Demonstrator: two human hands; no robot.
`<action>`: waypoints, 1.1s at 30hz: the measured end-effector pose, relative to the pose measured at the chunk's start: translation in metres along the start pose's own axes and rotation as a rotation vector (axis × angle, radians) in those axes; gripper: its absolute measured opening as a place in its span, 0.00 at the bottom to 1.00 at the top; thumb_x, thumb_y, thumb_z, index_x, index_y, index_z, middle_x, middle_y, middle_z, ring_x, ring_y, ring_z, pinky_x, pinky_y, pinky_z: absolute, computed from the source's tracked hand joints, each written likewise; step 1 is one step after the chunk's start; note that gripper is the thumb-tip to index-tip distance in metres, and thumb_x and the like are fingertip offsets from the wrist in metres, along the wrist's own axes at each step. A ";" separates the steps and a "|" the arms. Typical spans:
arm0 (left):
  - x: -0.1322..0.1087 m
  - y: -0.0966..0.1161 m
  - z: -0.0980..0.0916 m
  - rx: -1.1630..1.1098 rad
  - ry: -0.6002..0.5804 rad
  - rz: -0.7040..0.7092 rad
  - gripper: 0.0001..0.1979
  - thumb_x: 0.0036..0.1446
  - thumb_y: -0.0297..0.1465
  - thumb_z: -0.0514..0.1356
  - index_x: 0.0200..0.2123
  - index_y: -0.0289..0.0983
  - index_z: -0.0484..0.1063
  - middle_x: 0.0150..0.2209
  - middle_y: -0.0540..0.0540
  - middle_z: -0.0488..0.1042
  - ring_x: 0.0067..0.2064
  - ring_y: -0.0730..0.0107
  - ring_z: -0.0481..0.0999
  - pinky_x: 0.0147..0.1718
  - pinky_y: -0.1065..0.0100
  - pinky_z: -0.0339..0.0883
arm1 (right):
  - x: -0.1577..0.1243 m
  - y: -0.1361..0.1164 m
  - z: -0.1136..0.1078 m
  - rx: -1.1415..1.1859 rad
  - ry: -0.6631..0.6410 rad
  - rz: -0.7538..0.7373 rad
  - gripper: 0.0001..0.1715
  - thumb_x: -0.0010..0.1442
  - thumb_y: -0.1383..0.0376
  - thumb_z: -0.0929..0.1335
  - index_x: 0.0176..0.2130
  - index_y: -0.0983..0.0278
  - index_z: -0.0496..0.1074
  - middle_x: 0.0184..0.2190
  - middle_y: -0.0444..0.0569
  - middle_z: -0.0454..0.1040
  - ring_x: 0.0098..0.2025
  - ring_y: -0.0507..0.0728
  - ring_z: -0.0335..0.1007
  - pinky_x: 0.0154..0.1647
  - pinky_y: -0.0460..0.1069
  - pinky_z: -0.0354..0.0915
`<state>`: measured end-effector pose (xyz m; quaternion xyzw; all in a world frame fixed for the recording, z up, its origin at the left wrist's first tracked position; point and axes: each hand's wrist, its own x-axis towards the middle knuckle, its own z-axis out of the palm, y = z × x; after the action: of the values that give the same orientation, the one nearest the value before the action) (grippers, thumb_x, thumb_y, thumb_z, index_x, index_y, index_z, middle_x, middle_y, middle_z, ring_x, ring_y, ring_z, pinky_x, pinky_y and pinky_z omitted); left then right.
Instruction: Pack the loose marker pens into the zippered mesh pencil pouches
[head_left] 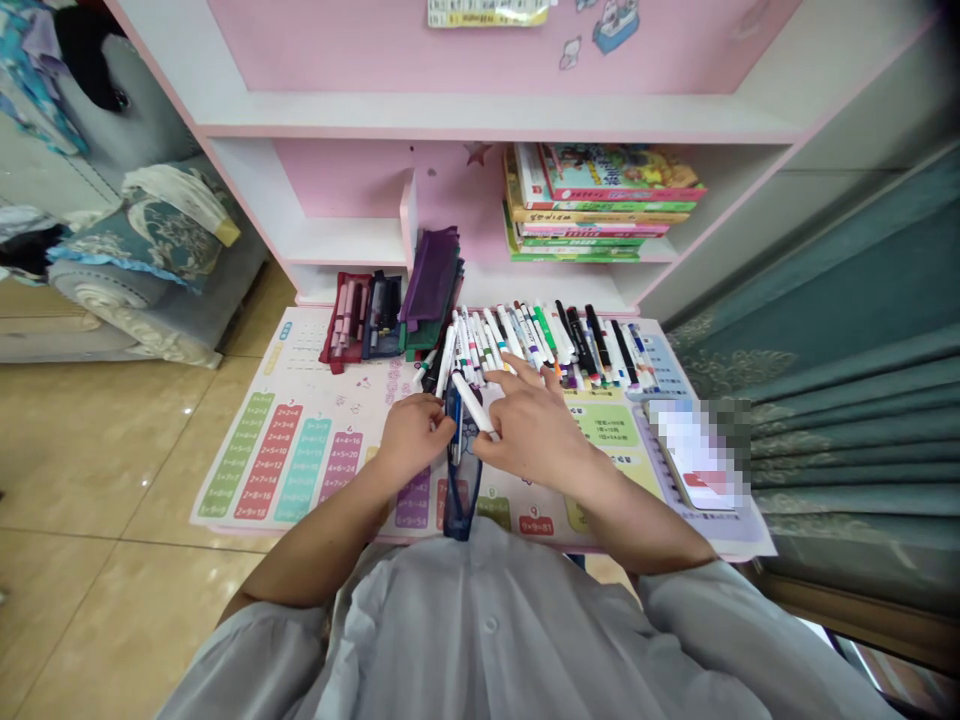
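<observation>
Left hand (412,435) half closed at the mouth of a dark blue mesh pencil pouch (461,480), the grip not clear from this view. Right hand (532,430) open with spread fingers, resting on a long white marker pen (472,403), just near a far row of many coloured marker pens (525,345). Pouch lying at the near edge of a pink paper multiplication chart (300,470). Farther left, a red pencil pouch (345,322) and a purple cloth pouch (431,280), both at the foot of a white and pink shelf (345,240).
</observation>
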<state>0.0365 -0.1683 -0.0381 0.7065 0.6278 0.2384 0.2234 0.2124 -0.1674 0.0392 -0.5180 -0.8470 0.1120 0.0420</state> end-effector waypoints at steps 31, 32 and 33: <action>0.002 -0.001 -0.002 0.112 -0.010 0.053 0.13 0.52 0.27 0.56 0.17 0.39 0.62 0.26 0.47 0.71 0.34 0.65 0.73 0.36 0.66 0.64 | 0.018 -0.020 0.055 -0.210 -0.187 -0.043 0.24 0.60 0.60 0.66 0.52 0.70 0.76 0.66 0.65 0.60 0.71 0.77 0.40 0.64 0.78 0.43; 0.003 -0.001 -0.002 0.114 -0.011 0.053 0.13 0.52 0.27 0.56 0.17 0.39 0.62 0.26 0.47 0.71 0.34 0.65 0.73 0.36 0.66 0.64 | 0.018 -0.020 0.055 -0.208 -0.187 -0.044 0.24 0.60 0.60 0.66 0.51 0.70 0.77 0.66 0.65 0.60 0.71 0.78 0.40 0.64 0.78 0.42; 0.003 -0.001 -0.002 0.116 -0.013 0.054 0.13 0.52 0.27 0.56 0.17 0.39 0.62 0.26 0.47 0.71 0.34 0.65 0.73 0.36 0.66 0.65 | 0.019 -0.019 0.055 -0.202 -0.185 -0.042 0.24 0.60 0.59 0.66 0.50 0.69 0.77 0.66 0.65 0.60 0.71 0.78 0.40 0.64 0.78 0.42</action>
<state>0.0348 -0.1655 -0.0370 0.7364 0.6198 0.2030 0.1798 0.1772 -0.1673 -0.0109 -0.4892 -0.8649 0.0724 -0.0861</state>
